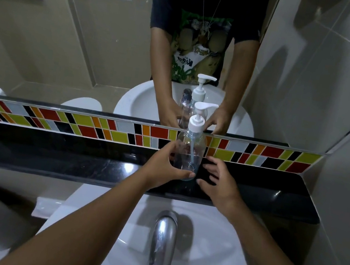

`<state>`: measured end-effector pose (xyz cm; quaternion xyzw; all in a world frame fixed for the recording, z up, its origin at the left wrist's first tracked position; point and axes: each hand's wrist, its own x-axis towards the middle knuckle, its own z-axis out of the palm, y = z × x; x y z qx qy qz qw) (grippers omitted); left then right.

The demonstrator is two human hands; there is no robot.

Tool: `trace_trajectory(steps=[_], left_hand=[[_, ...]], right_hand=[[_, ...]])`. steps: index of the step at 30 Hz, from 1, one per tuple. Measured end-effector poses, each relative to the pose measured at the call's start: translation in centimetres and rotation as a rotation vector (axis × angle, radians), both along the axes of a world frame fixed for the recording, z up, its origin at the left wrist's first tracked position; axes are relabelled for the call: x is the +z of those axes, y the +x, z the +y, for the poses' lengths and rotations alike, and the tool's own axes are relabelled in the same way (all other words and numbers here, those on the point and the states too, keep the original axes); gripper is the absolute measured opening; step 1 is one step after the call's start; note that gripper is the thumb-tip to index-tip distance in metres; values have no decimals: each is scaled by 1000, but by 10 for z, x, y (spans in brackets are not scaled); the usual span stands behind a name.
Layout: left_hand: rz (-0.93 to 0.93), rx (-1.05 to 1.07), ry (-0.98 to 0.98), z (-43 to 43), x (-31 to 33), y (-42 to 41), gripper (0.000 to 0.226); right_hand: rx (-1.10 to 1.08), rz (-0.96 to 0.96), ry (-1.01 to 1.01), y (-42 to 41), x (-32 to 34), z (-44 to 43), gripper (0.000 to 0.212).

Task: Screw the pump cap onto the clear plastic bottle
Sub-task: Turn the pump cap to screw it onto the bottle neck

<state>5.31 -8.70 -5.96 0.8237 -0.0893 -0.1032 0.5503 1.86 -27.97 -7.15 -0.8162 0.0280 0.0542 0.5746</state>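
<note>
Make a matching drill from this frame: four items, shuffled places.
1. white pump cap
2. clear plastic bottle
3. chrome faucet
4. left hand

A. over the white basin
B. standing on the black stone ledge
C. seated on the bottle's neck
D. thumb and fingers at the bottle's base

Pairs: 1-C, 2-B, 3-A, 4-D

The bottle (pixel 188 152) stands on the shelf (pixel 50 153) at frame centre, with the pump cap (pixel 198 117) on top. The tap (pixel 162 246) and sink (pixel 205 264) lie below it in the frame, and the mirror (pixel 68 45) above.
</note>
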Motion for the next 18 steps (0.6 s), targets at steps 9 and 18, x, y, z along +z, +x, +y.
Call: trace_trajectory(steps=[9, 18], left_hand=[[-82, 94, 123, -7, -29, -2, 83], [-201, 123, 261, -7, -37, -3, 62]], right_hand=[[71, -209, 52, 16, 120, -9, 68], [206, -224, 109, 37, 121, 16, 34]])
